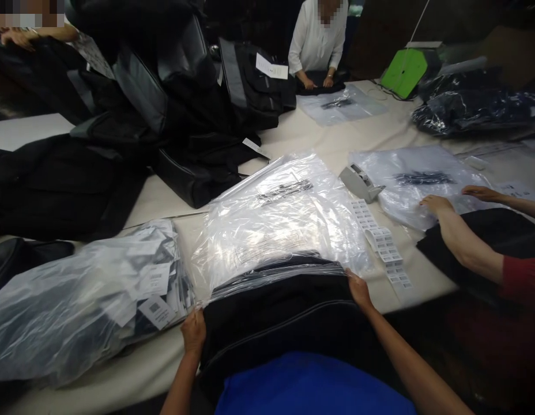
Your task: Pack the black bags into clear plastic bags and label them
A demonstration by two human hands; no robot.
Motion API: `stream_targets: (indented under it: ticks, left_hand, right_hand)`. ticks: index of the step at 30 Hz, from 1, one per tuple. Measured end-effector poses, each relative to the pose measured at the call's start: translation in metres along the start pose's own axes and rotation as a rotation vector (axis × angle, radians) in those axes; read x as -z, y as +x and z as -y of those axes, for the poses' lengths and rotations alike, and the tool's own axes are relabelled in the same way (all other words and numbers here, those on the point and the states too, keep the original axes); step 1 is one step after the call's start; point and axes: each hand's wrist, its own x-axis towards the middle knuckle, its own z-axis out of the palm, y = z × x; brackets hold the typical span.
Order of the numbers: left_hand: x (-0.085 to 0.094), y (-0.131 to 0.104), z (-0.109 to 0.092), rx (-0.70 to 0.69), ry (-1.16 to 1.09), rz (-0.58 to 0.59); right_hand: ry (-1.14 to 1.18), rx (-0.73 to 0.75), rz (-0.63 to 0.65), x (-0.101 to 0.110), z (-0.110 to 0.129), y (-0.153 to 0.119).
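Observation:
A black fabric bag [285, 311] with a pale seam line lies in front of me, its far end inside the mouth of a clear plastic bag [271, 230]. My left hand [193, 331] is closed at the left corner of that mouth, gripping the plastic edge beside the black fabric. At the opposite corner my right hand [360, 290] pinches the plastic edge too. Printed dark marks show on the clear bag, which lies on a stack of similar bags. The fingertips of both hands are partly hidden.
Left of me lies a large plastic bag full of paper tags [155, 279]. Black bags [185, 167] are heaped behind. A tape dispenser [360, 181] and label sheets [384, 248] lie to the right. A co-worker's hands [438, 204] touch another plastic bag; another person [319, 46] stands opposite.

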Motion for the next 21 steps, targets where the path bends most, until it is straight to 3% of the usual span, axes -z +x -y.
stream_targets:
  ticks: [6, 12, 18, 21]
  left_hand:
    - [0.01, -0.007, -0.01, -0.047, 0.104, 0.048]
    - [0.027, -0.002, -0.023, -0.114, 0.14, 0.132]
    - [0.02, -0.009, -0.021, -0.019, 0.189, 0.053]
    - [0.014, -0.017, -0.016, 0.038, 0.17, 0.007]
  right_hand:
    - [-0.007, 0.016, 0.091, 0.014, 0.002, -0.013]
    - [-0.04, -0.035, 0.21, 0.026, -0.006, -0.007]
    - [-0.221, -0.119, 0.23, 0.032, -0.02, -0.003]
    - [-0.294, -0.048, 0.22, 0.034, -0.022, -0.006]
